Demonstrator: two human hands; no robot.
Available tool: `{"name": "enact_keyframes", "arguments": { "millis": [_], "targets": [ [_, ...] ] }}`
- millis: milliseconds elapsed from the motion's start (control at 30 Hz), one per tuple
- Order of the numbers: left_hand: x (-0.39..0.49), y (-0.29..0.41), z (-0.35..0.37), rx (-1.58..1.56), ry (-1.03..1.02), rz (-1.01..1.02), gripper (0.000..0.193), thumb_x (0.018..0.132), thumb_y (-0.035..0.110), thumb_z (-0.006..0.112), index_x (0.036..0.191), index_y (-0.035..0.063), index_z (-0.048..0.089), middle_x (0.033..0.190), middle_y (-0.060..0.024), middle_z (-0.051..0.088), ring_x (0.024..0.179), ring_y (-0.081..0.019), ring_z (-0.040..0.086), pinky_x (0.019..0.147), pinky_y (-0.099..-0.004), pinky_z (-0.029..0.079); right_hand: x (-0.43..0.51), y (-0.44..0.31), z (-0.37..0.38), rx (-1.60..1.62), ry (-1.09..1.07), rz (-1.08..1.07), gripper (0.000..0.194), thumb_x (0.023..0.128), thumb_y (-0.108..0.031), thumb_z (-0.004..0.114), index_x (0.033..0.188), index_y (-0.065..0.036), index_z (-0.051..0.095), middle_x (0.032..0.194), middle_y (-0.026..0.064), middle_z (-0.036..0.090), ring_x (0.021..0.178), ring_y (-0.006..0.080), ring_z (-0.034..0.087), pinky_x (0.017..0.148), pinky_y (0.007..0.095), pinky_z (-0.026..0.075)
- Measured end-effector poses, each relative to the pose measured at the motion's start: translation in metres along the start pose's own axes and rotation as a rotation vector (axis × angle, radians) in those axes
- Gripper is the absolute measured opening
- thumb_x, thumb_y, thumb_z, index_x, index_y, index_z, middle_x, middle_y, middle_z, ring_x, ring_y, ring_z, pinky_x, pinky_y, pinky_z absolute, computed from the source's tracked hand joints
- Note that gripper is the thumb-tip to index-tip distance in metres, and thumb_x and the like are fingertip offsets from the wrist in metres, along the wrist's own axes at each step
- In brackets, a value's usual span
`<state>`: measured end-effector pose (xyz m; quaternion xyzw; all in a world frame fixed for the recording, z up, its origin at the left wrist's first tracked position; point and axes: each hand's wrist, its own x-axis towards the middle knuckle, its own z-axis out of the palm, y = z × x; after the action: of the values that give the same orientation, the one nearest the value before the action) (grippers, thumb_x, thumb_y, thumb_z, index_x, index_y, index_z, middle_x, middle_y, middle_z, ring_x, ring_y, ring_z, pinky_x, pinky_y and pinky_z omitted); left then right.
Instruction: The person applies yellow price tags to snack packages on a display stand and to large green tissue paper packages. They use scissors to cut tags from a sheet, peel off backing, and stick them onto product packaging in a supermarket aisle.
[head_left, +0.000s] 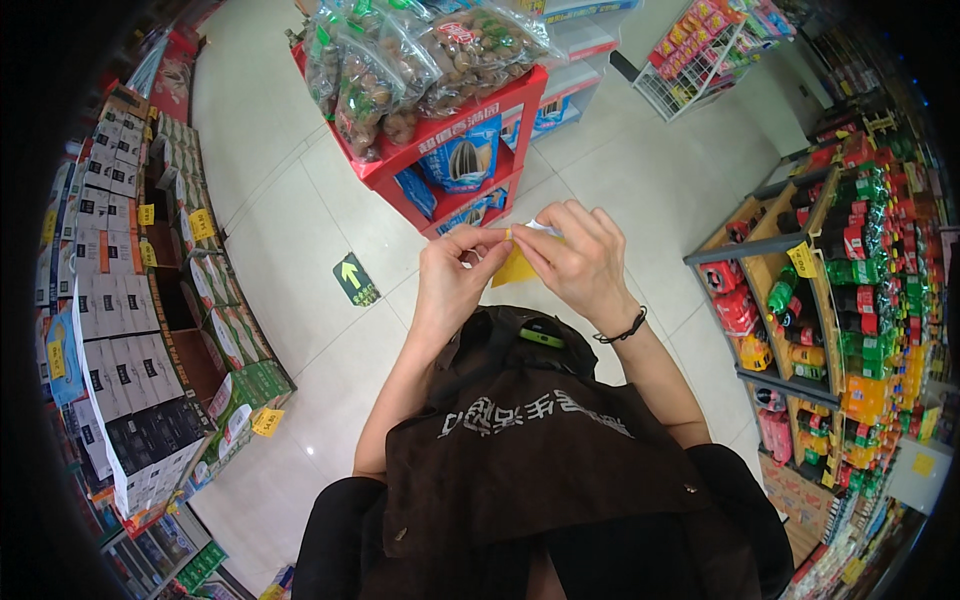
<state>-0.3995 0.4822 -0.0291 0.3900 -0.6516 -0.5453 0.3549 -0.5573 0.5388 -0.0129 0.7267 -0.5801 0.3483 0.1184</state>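
My left hand and my right hand meet in front of my chest, fingertips nearly touching. Thumb and forefinger of each pinch a small piece at the edge of a yellow paper sheet. The sheet hangs below the fingertips, partly hidden by my right hand, and a bit of white shows behind my right fingers. A dark cord bracelet circles my right wrist. Beneath the hands lies a dark brown apron with white writing and a green object in its upper part.
Ahead stands a red display stand with bagged walnut-like goods on top and blue snack bags below. Shelves of boxed cartons line the left. A wooden drinks rack is on the right; a white wire rack stands farther back.
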Motion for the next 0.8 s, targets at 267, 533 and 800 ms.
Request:
{"name": "enact_keyframes", "arguments": {
  "millis": [267, 533, 800],
  "targets": [
    [-0.003, 0.003, 0.0, 0.21, 0.038, 0.176, 0.013, 0.078, 0.0, 0.066, 0.091, -0.0023, 0.068, 0.072, -0.0104, 0.059, 0.06, -0.016, 0.05, 0.058, -0.0282, 0.043, -0.002, -0.002, 0.005, -0.078, -0.042, -0.052, 0.016, 0.069, -0.013, 0.072, 0.085, -0.015, 0.069, 0.078, -0.0022, 0.054, 0.069, 0.0132, 0.053, 0.053, 0.0289, 0.033],
    [-0.006, 0.006, 0.001, 0.284, -0.002, 0.2, 0.01, 0.078, -0.002, 0.064, 0.088, -0.0048, 0.064, 0.074, -0.0123, 0.057, 0.065, -0.0219, 0.052, 0.062, -0.0312, 0.045, -0.005, 0.001, 0.008, -0.088, -0.135, -0.148, 0.016, 0.069, -0.011, 0.069, 0.084, -0.009, 0.065, 0.078, -0.0013, 0.054, 0.069, 0.0139, 0.053, 0.053, 0.0291, 0.033],
    [-0.007, 0.001, 0.001, 0.308, -0.012, 0.198, 0.011, 0.077, -0.002, 0.065, 0.087, -0.0043, 0.065, 0.074, -0.0113, 0.057, 0.065, -0.0207, 0.053, 0.061, -0.031, 0.045, -0.009, 0.002, 0.014, -0.034, -0.117, -0.111, 0.018, 0.067, -0.013, 0.071, 0.083, -0.01, 0.065, 0.077, -0.0013, 0.053, 0.069, 0.014, 0.052, 0.053, 0.0295, 0.034]
  ]
}}
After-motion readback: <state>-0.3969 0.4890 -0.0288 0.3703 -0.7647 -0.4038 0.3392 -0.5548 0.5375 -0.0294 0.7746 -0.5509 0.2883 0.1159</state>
